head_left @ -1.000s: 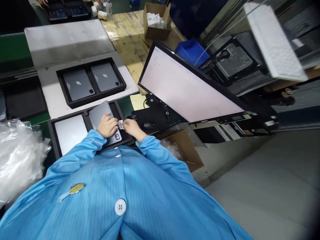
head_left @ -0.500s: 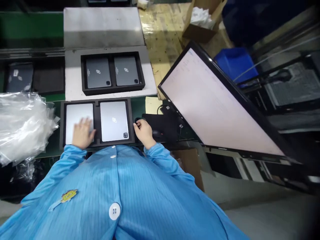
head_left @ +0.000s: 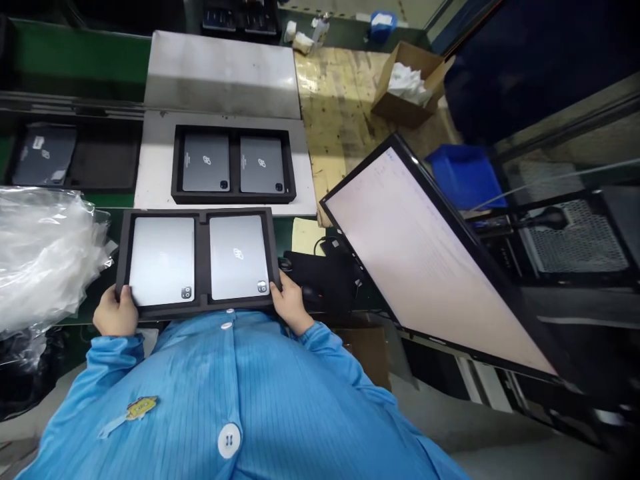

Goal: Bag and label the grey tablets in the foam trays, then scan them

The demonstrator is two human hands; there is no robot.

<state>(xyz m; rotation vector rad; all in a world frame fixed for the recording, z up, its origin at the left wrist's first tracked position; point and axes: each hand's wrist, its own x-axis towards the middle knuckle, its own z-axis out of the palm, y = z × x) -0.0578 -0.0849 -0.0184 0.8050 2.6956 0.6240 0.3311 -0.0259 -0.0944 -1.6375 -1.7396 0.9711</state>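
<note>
A black foam tray [head_left: 203, 257] with two compartments lies right in front of my body. Each compartment holds one silver tablet, back side up: a left tablet [head_left: 163, 260] and a right tablet [head_left: 237, 257] with a logo in its middle. My left hand [head_left: 116, 312] grips the tray's lower left corner, thumb on the rim. At the lower right corner my right hand [head_left: 290, 301] has hold of the same tray. Beyond it, a second black tray [head_left: 235, 198] with two dark grey tablets rests on a white board [head_left: 155, 160].
Clear plastic bags [head_left: 45, 253] are heaped at the left. Behind them another tray [head_left: 103, 157] holds one dark tablet. A large monitor [head_left: 435, 260] stands tilted at the right, near a mouse [head_left: 313, 293] and a yellow paper [head_left: 306, 237]. Farther back are a cardboard box [head_left: 400, 110] and a blue bin [head_left: 467, 177].
My left hand has gone from the left tablet's surface to the tray's left corner. My right hand has closed on the right corner. The left tablet's camera is now uncovered.
</note>
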